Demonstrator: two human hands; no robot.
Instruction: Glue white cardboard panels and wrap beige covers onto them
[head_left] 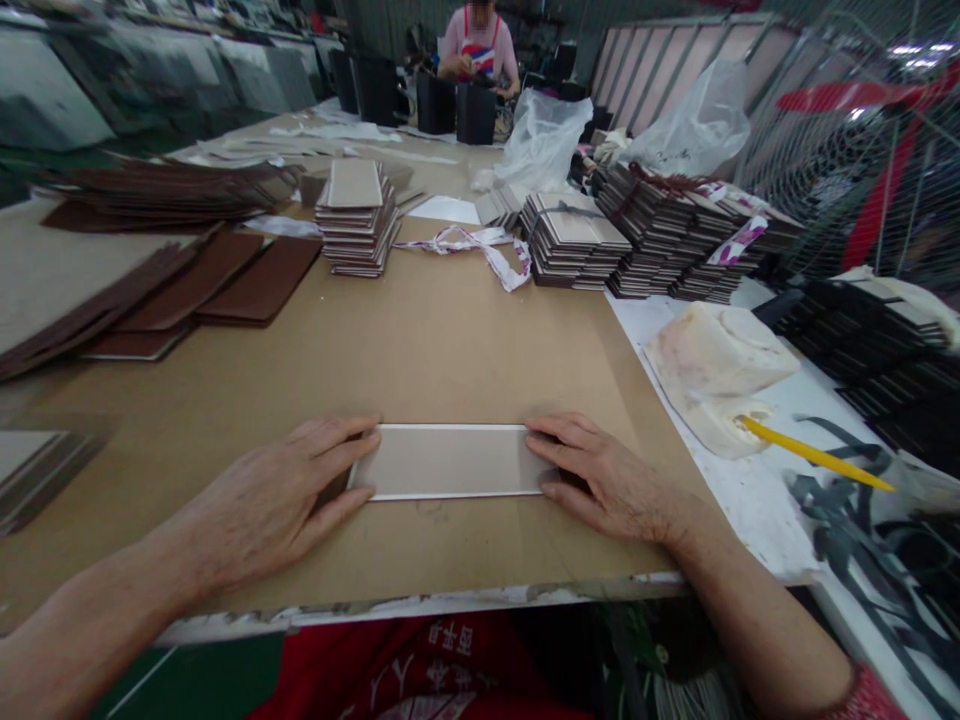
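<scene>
brown-topped table (450, 350), beneath pale panel (450, 462) | brown sheets (259, 285), beyond panel, left | strapped board bundle (574, 245), beyond panel, right | white jug (712, 350), right of panel | left hand (300, 490), right hand (607, 475): thumbs and fingers gripping panel's opposite ends | yellow stick (817, 455), tip at jug's mouth

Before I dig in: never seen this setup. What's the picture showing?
No robot here. The one picture comes from a camera on a person's head, looking forward and down. Their bare left hand and right hand hold opposite ends of a pale panel; whether it's slightly lifted, I can't tell.

On the brown tabletop: a panel stack farther back and reddish-brown pieces to the left. A yellow stick lies right. Another person is at the far end.
</scene>
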